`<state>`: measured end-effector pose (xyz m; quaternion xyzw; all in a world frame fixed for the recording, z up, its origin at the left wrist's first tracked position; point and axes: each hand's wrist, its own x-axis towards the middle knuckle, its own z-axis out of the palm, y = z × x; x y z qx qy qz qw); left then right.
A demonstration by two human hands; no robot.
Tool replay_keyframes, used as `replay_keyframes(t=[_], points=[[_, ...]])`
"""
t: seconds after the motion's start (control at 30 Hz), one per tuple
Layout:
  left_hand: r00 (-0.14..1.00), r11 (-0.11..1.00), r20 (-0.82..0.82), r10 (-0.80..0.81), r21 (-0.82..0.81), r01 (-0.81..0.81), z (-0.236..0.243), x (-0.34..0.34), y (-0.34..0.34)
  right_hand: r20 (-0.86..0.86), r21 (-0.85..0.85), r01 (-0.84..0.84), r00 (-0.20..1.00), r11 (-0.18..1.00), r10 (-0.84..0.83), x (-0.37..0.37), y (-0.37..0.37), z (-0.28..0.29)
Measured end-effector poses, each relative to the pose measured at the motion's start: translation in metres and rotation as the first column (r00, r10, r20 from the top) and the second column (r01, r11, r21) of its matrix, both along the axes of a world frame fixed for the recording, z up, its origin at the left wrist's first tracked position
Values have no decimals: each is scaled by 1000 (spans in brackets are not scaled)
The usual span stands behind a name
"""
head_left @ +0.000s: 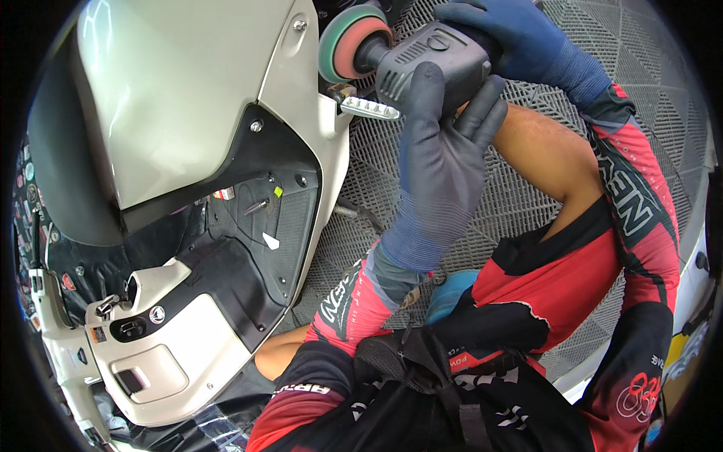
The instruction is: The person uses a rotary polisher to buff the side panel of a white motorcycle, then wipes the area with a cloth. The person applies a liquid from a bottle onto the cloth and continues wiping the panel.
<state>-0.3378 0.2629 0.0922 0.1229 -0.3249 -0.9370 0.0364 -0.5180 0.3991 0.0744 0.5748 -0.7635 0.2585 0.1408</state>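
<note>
A black power polisher (437,60) is held up near the top middle, with a round green and coral-pink foam pad (343,45) on its left end. Around its rear body, at the upper right, my right hand (523,38) in a blue and black glove is closed. My left hand (444,151), gloved in dark grey and blue, supports the polisher's near side with its thumb and fingers against the casing. The pad sits just right of the glossy cream side panel (173,90) of a scooter; whether they touch, I cannot tell.
Below the polisher, a silver folding footrest (369,108) sticks out from the scooter. Small loose items lie on its dark footboard (245,275), including a metal piece (256,207). The handlebar (56,331) stands at lower left. Grey lattice floor tiles (361,181) surround my bent leg (546,147).
</note>
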Motion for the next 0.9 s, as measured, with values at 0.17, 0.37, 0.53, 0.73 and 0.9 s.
replay_keyframes(t=[0.17,0.37,0.53,0.73,0.9], points=[[994,995,-40,103,18,-102,-11,-2,11,-7,-16,-14,1000,1000,14,-4,-15,-1],[990,992,-64,122,-4,-123,-8,-6,12,66,30,-81,995,996,79,-3,-20,2],[993,995,-83,79,63,-74,-8,-4,4,126,-8,-117,985,993,117,-4,-23,-2],[994,993,-94,60,109,-49,-13,-3,0,234,26,-69,970,997,62,3,-22,4],[994,996,-96,60,68,-54,-11,-4,1,246,22,-65,968,998,58,2,-23,0]])
